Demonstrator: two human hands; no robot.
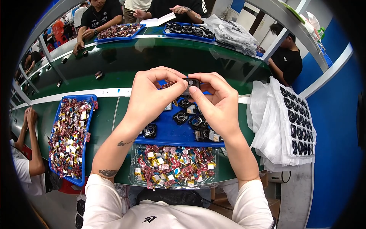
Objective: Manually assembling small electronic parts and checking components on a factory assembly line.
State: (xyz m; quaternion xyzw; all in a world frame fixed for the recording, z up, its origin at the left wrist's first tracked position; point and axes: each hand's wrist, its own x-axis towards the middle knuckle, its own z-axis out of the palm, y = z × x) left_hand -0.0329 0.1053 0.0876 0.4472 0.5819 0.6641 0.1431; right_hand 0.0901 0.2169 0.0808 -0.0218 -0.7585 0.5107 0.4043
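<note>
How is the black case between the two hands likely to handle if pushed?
The black case is probably stiff, since it shows no bend under the fingers. It looks small next to the right hand, so likely light. Its surface seems smooth, so it might slip if pushed off-centre.

Part out of sight

Black casing (193,83) part-covered by L hand (154,89) & R hand (218,95); red strip (168,84) by L thumb mostly hidden, ID unclear. Blue tray (167,133) far side mostly blocked. Co-worker (161,8) opp.: head cut off.
</note>
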